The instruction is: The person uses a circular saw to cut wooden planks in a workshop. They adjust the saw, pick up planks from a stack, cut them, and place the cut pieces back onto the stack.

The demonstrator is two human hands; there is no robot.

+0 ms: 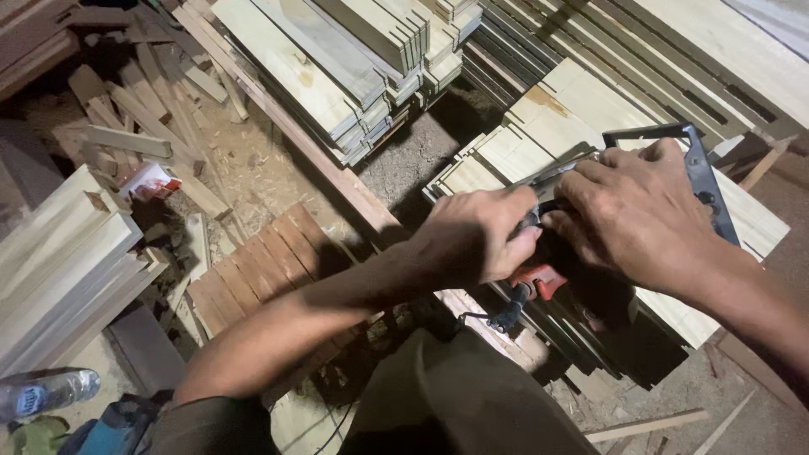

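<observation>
Two hands work one red-and-black corded power tool (539,278) lying on pale stacked wooden boards (539,126). The left hand (476,236) curls its fingers tight around the tool's grip. The right hand (636,215) presses down flat, the tool beneath its fingers.

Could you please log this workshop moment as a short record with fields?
Setting: woodshop floor with sawdust and offcuts
Left hand: closed around a red-bodied power tool
Right hand: pressed over the tool's top, beside its dark metal guard
Work surface: stack of pale planks
Nearby: plastic bottle, low slatted board
</observation>
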